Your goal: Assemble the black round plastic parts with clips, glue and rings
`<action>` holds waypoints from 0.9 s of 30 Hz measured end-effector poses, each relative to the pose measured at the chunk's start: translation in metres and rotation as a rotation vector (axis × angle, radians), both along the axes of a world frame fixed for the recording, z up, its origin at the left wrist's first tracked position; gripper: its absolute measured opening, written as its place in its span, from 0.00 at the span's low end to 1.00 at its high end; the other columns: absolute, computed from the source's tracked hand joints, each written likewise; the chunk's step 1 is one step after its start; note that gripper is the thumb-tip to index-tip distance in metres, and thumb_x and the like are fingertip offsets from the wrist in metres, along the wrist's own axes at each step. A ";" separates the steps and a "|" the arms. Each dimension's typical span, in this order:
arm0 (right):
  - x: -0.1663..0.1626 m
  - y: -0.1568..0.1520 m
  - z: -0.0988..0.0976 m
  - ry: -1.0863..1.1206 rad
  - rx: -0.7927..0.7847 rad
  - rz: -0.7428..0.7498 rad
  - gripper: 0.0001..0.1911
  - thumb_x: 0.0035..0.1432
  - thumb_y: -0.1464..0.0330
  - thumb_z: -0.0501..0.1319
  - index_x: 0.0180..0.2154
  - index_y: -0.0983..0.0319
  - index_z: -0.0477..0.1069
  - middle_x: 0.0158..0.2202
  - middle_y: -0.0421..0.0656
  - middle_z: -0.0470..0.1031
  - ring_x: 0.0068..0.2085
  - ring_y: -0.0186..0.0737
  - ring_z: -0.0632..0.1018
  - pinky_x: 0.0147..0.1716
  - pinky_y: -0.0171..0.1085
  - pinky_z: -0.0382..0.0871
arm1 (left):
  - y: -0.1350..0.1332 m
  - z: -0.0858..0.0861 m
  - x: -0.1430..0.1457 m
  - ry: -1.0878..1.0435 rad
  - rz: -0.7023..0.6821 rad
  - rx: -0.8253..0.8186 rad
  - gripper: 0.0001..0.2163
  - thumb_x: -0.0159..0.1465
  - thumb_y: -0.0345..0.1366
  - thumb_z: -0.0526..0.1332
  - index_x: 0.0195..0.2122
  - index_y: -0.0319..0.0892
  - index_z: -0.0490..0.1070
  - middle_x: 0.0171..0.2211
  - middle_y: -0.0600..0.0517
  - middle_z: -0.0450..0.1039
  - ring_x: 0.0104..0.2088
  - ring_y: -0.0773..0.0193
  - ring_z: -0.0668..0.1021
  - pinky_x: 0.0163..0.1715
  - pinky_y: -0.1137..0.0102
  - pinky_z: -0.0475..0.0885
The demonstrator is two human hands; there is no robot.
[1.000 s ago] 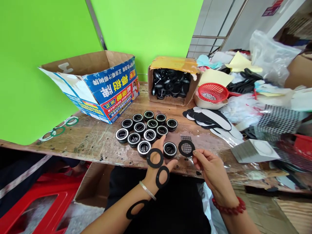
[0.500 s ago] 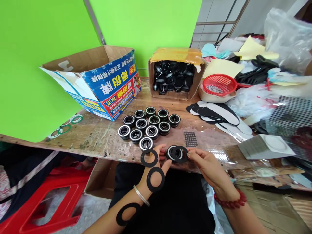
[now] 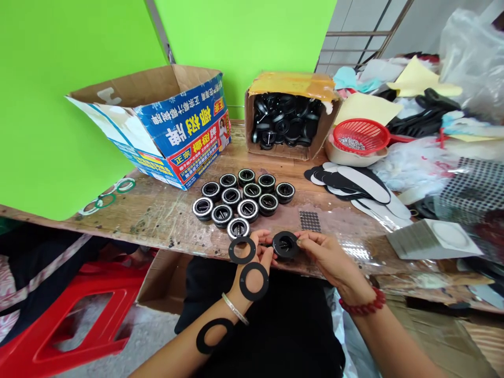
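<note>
A black round cap (image 3: 285, 244) sits at the table's front edge, held between both hands. My right hand (image 3: 325, 257) pinches its right side, fingers closed on it. My left hand (image 3: 258, 260) touches its left side, back of the hand facing up. Three flat black rings are stuck along my left arm: one on the fingers (image 3: 241, 250), one on the back of the hand (image 3: 254, 281), one on the forearm (image 3: 210, 336). Just beyond the hands stands a cluster of several black caps with silver rims (image 3: 240, 202).
A blue printed carton (image 3: 169, 126) lies tilted at the back left, a small brown box of black parts (image 3: 287, 123) behind the caps. A red basket (image 3: 360, 136), black and white insoles (image 3: 356, 186), and a dotted sheet (image 3: 310, 221) lie right. Red stool (image 3: 74, 320) below left.
My right hand carried a black ring from above the table down onto the cap at the front edge. Both hands now close on that cap.
</note>
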State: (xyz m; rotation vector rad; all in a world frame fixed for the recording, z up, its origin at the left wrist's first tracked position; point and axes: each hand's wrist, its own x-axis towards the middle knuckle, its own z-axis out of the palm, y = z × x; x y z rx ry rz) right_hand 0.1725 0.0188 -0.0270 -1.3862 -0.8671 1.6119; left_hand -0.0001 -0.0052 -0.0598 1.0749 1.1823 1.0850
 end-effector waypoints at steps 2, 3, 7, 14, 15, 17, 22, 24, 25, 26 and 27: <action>0.000 -0.001 -0.003 -0.008 0.005 -0.039 0.14 0.37 0.62 0.74 0.27 0.63 0.80 0.32 0.44 0.80 0.34 0.39 0.76 0.39 0.38 0.71 | 0.000 0.002 0.001 0.003 0.019 -0.005 0.14 0.62 0.34 0.61 0.48 0.47 0.61 0.41 0.50 0.67 0.29 0.67 0.77 0.30 0.68 0.77; 0.000 -0.002 -0.004 -0.013 0.010 -0.054 0.14 0.37 0.62 0.74 0.27 0.63 0.80 0.32 0.44 0.80 0.34 0.39 0.76 0.39 0.38 0.71 | -0.001 0.003 0.001 0.006 0.029 -0.008 0.14 0.62 0.34 0.61 0.48 0.48 0.62 0.41 0.51 0.67 0.29 0.67 0.77 0.30 0.68 0.77; -0.001 -0.004 -0.008 -0.035 0.021 -0.066 0.13 0.38 0.62 0.74 0.26 0.63 0.80 0.34 0.45 0.80 0.35 0.40 0.75 0.37 0.37 0.70 | -0.001 0.005 0.001 -0.004 0.035 -0.011 0.14 0.62 0.34 0.60 0.48 0.50 0.61 0.40 0.51 0.68 0.29 0.65 0.77 0.30 0.66 0.77; -0.004 -0.005 -0.006 -0.058 -0.015 -0.095 0.15 0.36 0.62 0.74 0.27 0.63 0.80 0.32 0.44 0.79 0.34 0.40 0.76 0.37 0.38 0.71 | -0.002 0.001 0.000 -0.031 0.021 -0.016 0.14 0.64 0.34 0.58 0.50 0.50 0.62 0.43 0.50 0.67 0.32 0.65 0.78 0.32 0.66 0.79; -0.004 -0.005 -0.006 -0.056 -0.018 -0.095 0.15 0.36 0.61 0.74 0.27 0.63 0.80 0.32 0.44 0.79 0.34 0.41 0.76 0.37 0.38 0.71 | -0.003 0.000 0.000 -0.032 0.020 -0.017 0.13 0.64 0.34 0.58 0.50 0.50 0.62 0.43 0.50 0.67 0.32 0.65 0.78 0.32 0.66 0.79; -0.004 -0.005 -0.006 -0.055 -0.015 -0.092 0.16 0.36 0.61 0.74 0.27 0.63 0.79 0.31 0.44 0.79 0.34 0.41 0.76 0.37 0.39 0.71 | -0.003 0.000 0.001 -0.033 0.014 -0.019 0.14 0.64 0.33 0.58 0.50 0.49 0.62 0.43 0.50 0.67 0.32 0.65 0.78 0.32 0.66 0.79; -0.005 -0.005 -0.006 -0.097 0.001 -0.107 0.16 0.36 0.61 0.74 0.27 0.63 0.79 0.31 0.44 0.79 0.34 0.40 0.76 0.37 0.38 0.71 | -0.003 0.001 0.001 -0.043 0.009 -0.021 0.14 0.64 0.34 0.57 0.50 0.49 0.61 0.44 0.50 0.66 0.33 0.65 0.78 0.33 0.66 0.80; -0.006 -0.005 -0.005 -0.116 0.011 -0.114 0.15 0.36 0.60 0.74 0.27 0.63 0.79 0.32 0.44 0.79 0.34 0.40 0.75 0.37 0.38 0.70 | -0.003 0.003 0.000 -0.044 0.007 -0.017 0.14 0.64 0.34 0.58 0.50 0.49 0.61 0.44 0.49 0.67 0.33 0.65 0.78 0.34 0.66 0.80; -0.006 -0.005 -0.005 -0.127 0.018 -0.114 0.15 0.36 0.61 0.74 0.26 0.63 0.79 0.32 0.44 0.79 0.34 0.40 0.75 0.37 0.38 0.70 | -0.002 0.003 0.000 -0.043 0.007 -0.014 0.14 0.64 0.34 0.58 0.50 0.49 0.61 0.44 0.49 0.67 0.33 0.65 0.78 0.34 0.65 0.80; -0.006 -0.005 -0.005 -0.139 0.024 -0.111 0.15 0.37 0.60 0.73 0.27 0.63 0.79 0.32 0.44 0.79 0.34 0.40 0.75 0.37 0.38 0.70 | -0.002 0.003 0.000 -0.040 0.006 -0.011 0.14 0.63 0.34 0.58 0.50 0.49 0.61 0.44 0.49 0.67 0.33 0.65 0.78 0.34 0.65 0.80; -0.006 -0.005 -0.005 -0.154 0.031 -0.106 0.15 0.37 0.60 0.73 0.27 0.63 0.79 0.32 0.44 0.79 0.35 0.40 0.75 0.37 0.38 0.69 | -0.002 0.003 0.000 -0.035 0.003 -0.006 0.14 0.63 0.34 0.58 0.50 0.48 0.61 0.44 0.49 0.67 0.33 0.65 0.78 0.34 0.65 0.81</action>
